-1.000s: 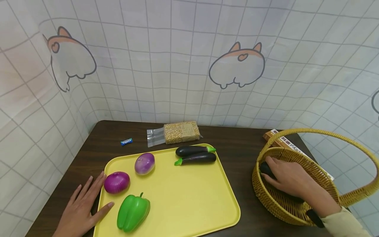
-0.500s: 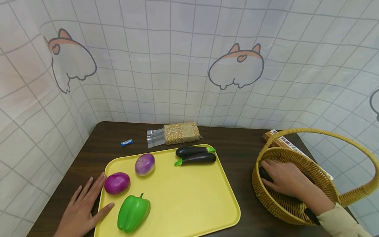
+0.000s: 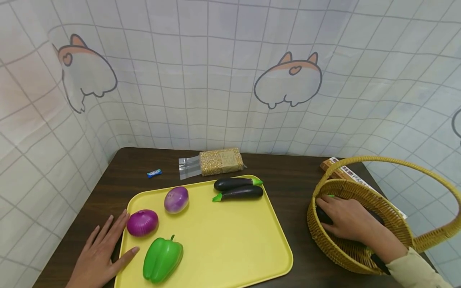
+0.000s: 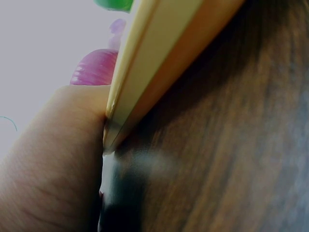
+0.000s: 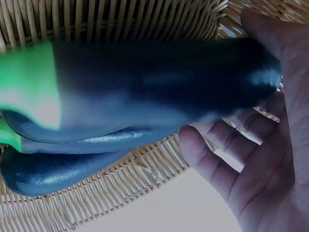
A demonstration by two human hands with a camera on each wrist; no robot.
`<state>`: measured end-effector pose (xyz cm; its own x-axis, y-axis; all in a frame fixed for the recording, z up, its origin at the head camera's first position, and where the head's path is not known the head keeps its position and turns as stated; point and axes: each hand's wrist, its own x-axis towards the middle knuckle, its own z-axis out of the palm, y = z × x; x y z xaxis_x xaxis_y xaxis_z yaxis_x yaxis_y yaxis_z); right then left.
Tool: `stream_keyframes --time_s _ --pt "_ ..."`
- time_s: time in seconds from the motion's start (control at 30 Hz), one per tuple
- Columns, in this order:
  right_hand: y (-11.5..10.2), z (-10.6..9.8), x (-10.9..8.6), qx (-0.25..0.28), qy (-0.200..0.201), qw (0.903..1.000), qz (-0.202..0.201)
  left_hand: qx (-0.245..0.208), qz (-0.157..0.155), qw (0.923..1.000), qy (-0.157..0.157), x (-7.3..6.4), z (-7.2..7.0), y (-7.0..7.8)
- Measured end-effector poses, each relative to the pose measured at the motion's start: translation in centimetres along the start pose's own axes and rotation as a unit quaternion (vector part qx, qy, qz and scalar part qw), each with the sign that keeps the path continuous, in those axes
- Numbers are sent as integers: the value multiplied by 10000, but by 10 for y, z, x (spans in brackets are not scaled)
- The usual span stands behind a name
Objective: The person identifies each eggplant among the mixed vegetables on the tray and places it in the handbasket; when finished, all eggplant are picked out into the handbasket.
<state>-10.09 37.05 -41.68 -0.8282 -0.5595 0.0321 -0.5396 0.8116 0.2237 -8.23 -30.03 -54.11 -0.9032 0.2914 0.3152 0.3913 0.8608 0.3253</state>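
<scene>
In the head view my right hand (image 3: 349,218) is down inside a wicker basket (image 3: 317,238) on the right. The right wrist view shows its thumb and fingers on either side of the blunt end of a dark eggplant (image 5: 159,82) with a green cap. More eggplants (image 5: 58,174) lie beneath that one. My left hand (image 3: 99,254) rests at the left rim of a yellow tray (image 3: 230,240), fingers spread. Beside its fingertips sits a purple onion (image 3: 142,223). A green bell pepper (image 3: 163,259), a paler purple round vegetable (image 3: 176,199) and two eggplants (image 3: 241,192) lie on the tray.
Behind the tray are a bag of yellow kernels (image 3: 221,161) and a small blue packet (image 3: 154,173). A long printed box (image 3: 345,173) lies behind the basket. The basket's tall handle (image 3: 392,161) arches above the right forearm.
My right hand has shifted slightly within the basket. A green eggplant tip now shows beyond its fingers, and the dark eggplants there have turned a little. My left hand stays in place.
</scene>
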Motion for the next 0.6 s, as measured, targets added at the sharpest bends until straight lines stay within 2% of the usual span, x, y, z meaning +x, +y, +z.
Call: stream_keyframes --time_s 0.23,0.6 --pt "-2 -3 1 -52 -332 9994 66 -1 12 10000 12 1 -2 1" --pt "-5 -4 0 113 -481 9986 162 9 9 10000 55 0 -2 1"
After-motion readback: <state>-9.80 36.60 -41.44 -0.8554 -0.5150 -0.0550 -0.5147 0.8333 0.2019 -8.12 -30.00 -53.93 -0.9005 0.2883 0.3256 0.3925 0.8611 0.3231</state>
